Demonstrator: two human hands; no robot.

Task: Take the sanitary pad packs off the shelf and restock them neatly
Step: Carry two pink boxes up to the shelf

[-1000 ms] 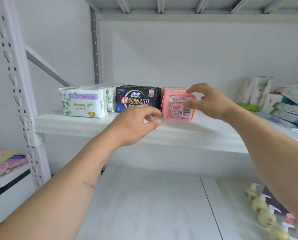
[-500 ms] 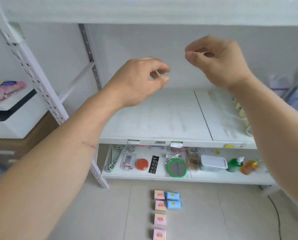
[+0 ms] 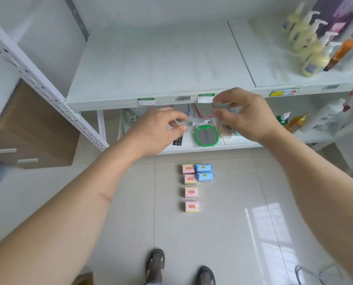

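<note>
Several small pink pad packs (image 3: 191, 192) lie in a column on the tiled floor, with two blue packs (image 3: 204, 172) beside the top of the column. My left hand (image 3: 159, 130) and my right hand (image 3: 245, 114) hover side by side in front of the white shelf's front edge (image 3: 171, 100), well above the packs. Both hands hold nothing, their fingers loosely curled with thumb and forefinger apart. The upper shelf with the other pad packs is out of view.
The middle shelf board (image 3: 161, 64) is bare on the left; yellow pump bottles (image 3: 311, 44) stand at its right. A green-rimmed mirror (image 3: 206, 136) and small goods lie on the bottom shelf. A cardboard box (image 3: 34, 130) sits left. My sandalled feet (image 3: 155, 264) stand below.
The view has swung down from the upper shelf to the floor. Both hands left the pink pack there and came down empty in front of the middle shelf.
</note>
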